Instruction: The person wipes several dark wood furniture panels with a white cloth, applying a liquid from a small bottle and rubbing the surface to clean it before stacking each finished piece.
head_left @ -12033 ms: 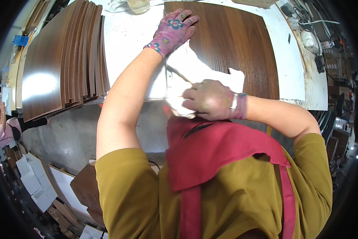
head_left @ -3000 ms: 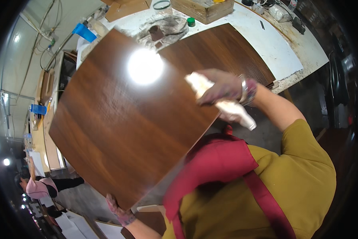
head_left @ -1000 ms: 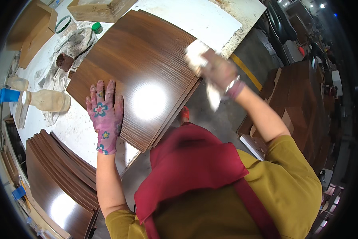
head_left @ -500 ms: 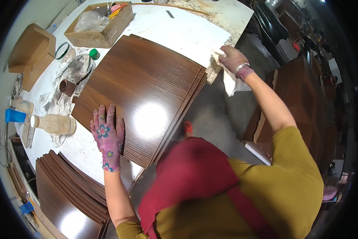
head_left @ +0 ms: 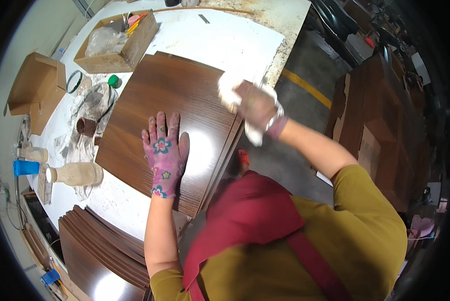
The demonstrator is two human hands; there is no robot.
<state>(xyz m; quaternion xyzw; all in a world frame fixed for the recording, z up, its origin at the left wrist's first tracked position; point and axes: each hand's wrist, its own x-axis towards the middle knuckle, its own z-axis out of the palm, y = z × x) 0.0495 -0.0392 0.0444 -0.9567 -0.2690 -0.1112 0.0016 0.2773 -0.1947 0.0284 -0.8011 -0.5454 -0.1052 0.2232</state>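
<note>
Left hand (head_left: 164, 153) flat on the panel (head_left: 175, 125), right hand (head_left: 257, 105) gripping a rag (head_left: 235, 90); pushing hard could slide it off the bench (head_left: 225, 37).

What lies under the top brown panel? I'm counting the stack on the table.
Under the top brown panel the edges of more panels show along its right side. Their faces are covered, so the count is unclear. The left hand presses flat on top.

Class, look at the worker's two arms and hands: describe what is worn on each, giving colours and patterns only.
The left hand wears a pink-purple glove with a flower pattern. The right hand wears a similar pinkish glove, soiled and blurred, with a purple cuff. Both forearms are bare below short mustard-yellow sleeves.
</note>
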